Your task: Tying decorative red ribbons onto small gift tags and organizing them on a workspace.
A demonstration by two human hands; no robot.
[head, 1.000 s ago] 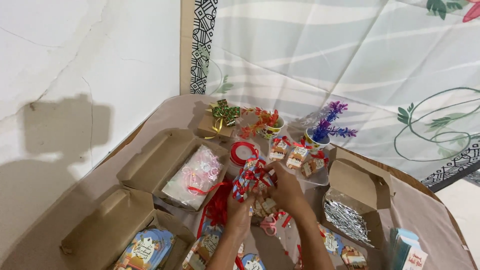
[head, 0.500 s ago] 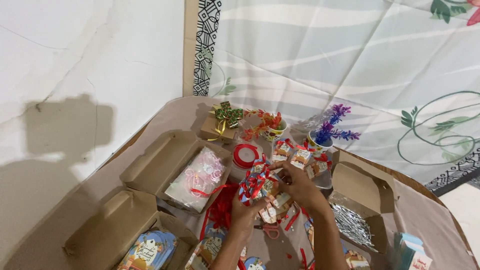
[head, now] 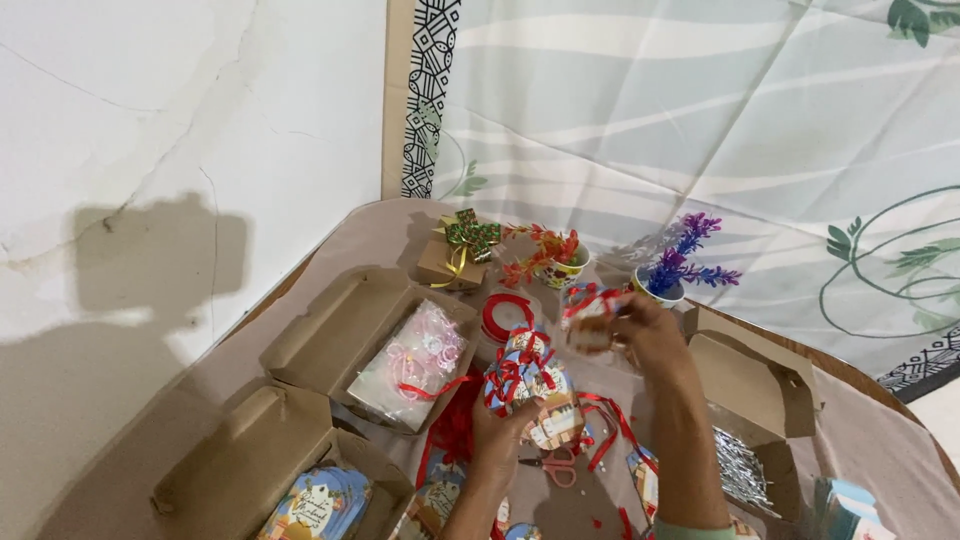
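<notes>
The tabletop (head: 330, 250) carries an open cardboard box (head: 345, 320) (a clear bag of ribbon lies inside). Right of that box, the left hand (head: 497, 428) grips a bundle of tags (head: 522, 385) tied with red ribbon. Farther right of the box, the right hand (head: 640, 335), fingers closed, pinches a smaller tag (head: 590, 318). Scissors (head: 553, 465) lie below.

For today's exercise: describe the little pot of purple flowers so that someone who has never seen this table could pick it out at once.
Start at the pale leaf-patterned curtain behind the table and drop to the table's far edge. Two small pots stand there; the pot of purple flowers is the right-hand one, just beyond the right hand. Its neighbour, the pot of orange flowers, holds red-orange leaves, while this one alone has purple and blue spikes.
</notes>
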